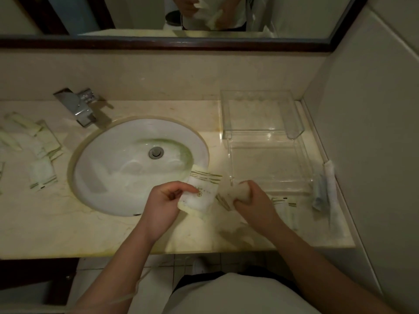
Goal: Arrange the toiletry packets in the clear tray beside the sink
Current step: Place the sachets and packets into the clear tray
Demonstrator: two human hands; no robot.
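Note:
My left hand (164, 198) pinches a white toiletry packet (201, 191) with green stripes over the sink's right rim. My right hand (249, 197) grips another pale packet (238, 192) just in front of the clear tray (303, 159), which stands on the counter right of the sink. More packets (284, 206) lie on the counter under and beside my right hand. A pile of packets (38, 152) lies on the counter left of the sink.
The white oval sink (127, 168) sits mid-counter with a chrome tap (78, 107) at its back left. A wrapped item (326, 189) lies along the right wall. A mirror runs along the back wall. The counter's front edge is just below my wrists.

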